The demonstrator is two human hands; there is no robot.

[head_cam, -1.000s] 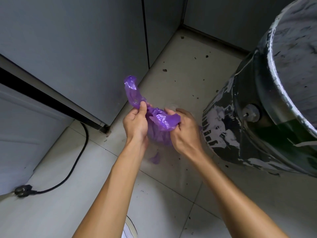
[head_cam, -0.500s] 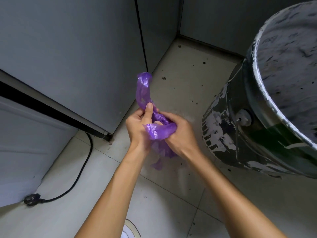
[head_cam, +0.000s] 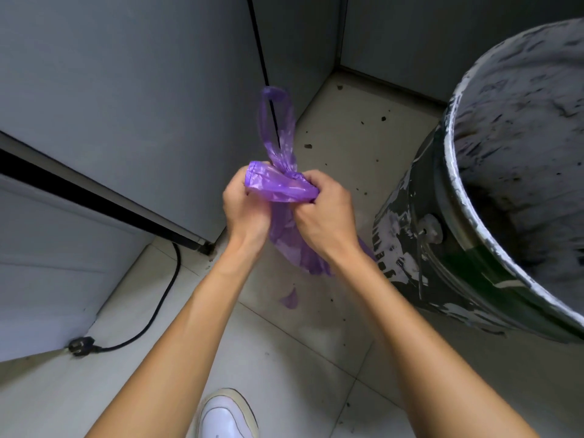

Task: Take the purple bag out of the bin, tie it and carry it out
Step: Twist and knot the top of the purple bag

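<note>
Your left hand (head_cam: 245, 207) and right hand (head_cam: 322, 213) are both clenched on the purple bag (head_cam: 281, 184), held in the air above the tiled floor (head_cam: 316, 327), out of the paint-streaked bin (head_cam: 474, 216) just to your right. Each fist grips one end of a bunched band of plastic stretched between them. One looped handle sticks up beyond your knuckles, and the rest of the bag hangs below your wrists.
</note>
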